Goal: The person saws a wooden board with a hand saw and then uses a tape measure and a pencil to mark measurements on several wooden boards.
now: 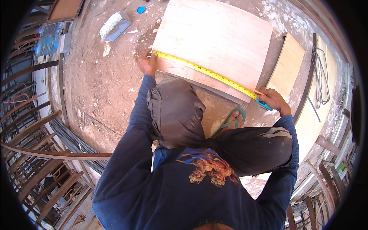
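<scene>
A pale plywood board [216, 36] lies in front of me, and the yellow blade of a tape measure [207, 71] stretches across its near part. My left hand [146, 64] pinches the blade's end at the board's left edge. At the other end, my right hand [275, 100] is closed around the tape measure's teal case [263, 105], just past the board's near right corner. A thin orange stick, seemingly a pencil [254, 91], sticks out from the right hand's fingers over the board. The right palm's inside is hidden.
Narrower wood panels [288, 63] lie to the right, one bearing a bent black metal rod [321, 76]. A whitish block [115, 26] and a blue lid [141, 10] are on the dirt floor at far left. Wooden frames [42, 168] and black tubing [76, 140] crowd the left.
</scene>
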The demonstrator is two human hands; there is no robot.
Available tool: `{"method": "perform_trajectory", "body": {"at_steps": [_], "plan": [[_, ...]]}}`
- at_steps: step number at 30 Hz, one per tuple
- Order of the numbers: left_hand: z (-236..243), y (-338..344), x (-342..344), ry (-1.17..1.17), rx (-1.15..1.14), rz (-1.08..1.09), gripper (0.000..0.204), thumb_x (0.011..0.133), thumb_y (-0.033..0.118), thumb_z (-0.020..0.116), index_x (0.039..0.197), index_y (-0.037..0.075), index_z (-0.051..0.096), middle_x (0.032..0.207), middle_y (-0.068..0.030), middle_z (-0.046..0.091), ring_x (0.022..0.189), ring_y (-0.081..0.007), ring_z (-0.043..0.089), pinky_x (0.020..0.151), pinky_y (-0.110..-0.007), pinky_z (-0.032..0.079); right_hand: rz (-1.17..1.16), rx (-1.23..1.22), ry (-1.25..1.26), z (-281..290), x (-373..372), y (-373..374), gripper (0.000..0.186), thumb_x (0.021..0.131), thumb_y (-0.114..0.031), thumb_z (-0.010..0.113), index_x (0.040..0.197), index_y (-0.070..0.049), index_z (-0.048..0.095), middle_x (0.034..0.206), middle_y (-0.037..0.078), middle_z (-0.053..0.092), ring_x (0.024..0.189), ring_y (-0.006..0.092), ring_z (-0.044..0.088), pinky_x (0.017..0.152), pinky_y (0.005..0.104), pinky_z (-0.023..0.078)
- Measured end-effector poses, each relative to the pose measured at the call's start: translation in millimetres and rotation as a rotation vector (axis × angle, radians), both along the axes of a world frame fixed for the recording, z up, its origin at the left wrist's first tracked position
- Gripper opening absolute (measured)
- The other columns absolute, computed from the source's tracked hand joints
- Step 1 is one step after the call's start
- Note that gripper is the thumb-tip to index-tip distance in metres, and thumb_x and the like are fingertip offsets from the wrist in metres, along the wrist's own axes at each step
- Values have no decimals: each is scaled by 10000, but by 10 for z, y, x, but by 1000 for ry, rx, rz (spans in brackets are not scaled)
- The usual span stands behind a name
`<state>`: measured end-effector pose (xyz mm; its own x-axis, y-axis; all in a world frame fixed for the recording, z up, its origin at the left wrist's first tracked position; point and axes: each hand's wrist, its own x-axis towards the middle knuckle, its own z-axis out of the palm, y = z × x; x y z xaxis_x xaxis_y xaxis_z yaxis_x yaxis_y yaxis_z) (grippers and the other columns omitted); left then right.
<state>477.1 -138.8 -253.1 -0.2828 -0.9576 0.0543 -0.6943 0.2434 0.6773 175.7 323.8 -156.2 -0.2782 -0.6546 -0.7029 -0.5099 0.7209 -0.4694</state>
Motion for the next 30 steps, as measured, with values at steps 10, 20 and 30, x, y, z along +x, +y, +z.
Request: {"method": "perform_trajectory", "body": {"at_steps": [10, 20, 30], "plan": [[7, -573, 213, 73, 309, -425, 198, 804, 100, 749, 994, 55, 778, 934, -71, 721, 749, -133, 633, 695, -281, 513, -50, -40, -79, 116, 77, -55, 433, 847, -370, 593, 1156, -100, 732, 888, 198, 688, 806, 315, 646, 764, 392, 508], [215, -648, 241, -103, 337, -538, 222, 758, 1, 776, 972, 11, 717, 842, -44, 691, 763, -123, 634, 723, -266, 522, -42, 1, -148, 53, 111, -116, 467, 823, -374, 619, 1141, -49, 729, 813, 189, 685, 750, 284, 647, 743, 367, 508], [50, -714, 342, 15, 463, -446, 299, 784, 22, 774, 1051, -22, 647, 889, -81, 691, 802, -146, 647, 759, -271, 528, -55, -95, -62, -195, 42, 18, 468, 820, -443, 580, 1113, -116, 741, 901, 204, 719, 863, 367, 688, 802, 432, 522]]}}
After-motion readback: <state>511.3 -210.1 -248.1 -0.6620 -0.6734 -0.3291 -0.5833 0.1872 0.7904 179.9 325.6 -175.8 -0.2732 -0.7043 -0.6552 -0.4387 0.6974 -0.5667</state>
